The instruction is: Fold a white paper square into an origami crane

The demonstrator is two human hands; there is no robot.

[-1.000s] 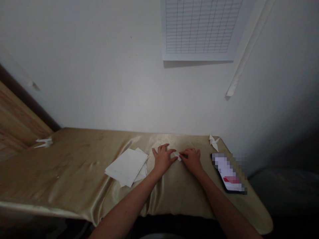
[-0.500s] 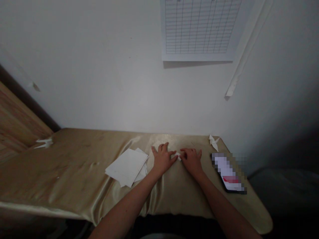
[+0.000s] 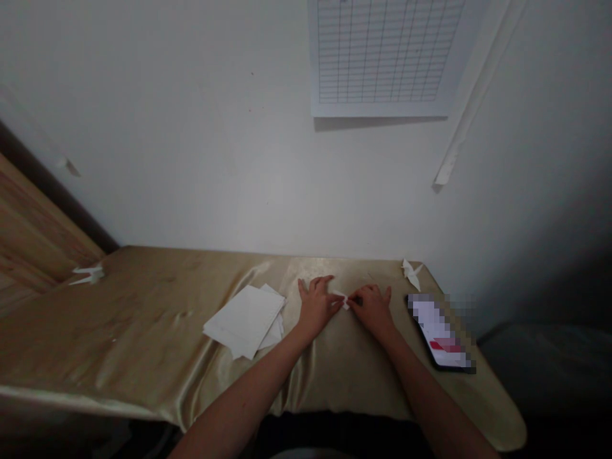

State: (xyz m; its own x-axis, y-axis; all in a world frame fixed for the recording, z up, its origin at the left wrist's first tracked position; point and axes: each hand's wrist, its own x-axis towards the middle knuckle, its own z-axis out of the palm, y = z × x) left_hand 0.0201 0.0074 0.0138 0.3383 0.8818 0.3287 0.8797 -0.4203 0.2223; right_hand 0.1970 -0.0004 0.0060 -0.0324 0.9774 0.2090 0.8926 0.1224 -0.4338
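A small folded piece of white paper (image 3: 342, 299) lies on the gold satin tablecloth (image 3: 143, 331), mostly hidden between my two hands. My left hand (image 3: 316, 306) rests on its left side with fingers spread and the thumb pressing the paper. My right hand (image 3: 373, 307) is curled, its fingertips pinching the paper's right end. Both hands meet near the table's far middle, close to the wall.
A loose stack of white sheets (image 3: 246, 319) lies left of my hands. A phone (image 3: 440, 331) with a lit screen lies to the right. Folded paper cranes sit at the far right corner (image 3: 411, 271) and the far left edge (image 3: 87, 274). A grid chart (image 3: 385, 54) hangs on the wall.
Both hands have shifted slightly right and closed in on the small paper, so less of it shows. Nothing else on the table has moved.
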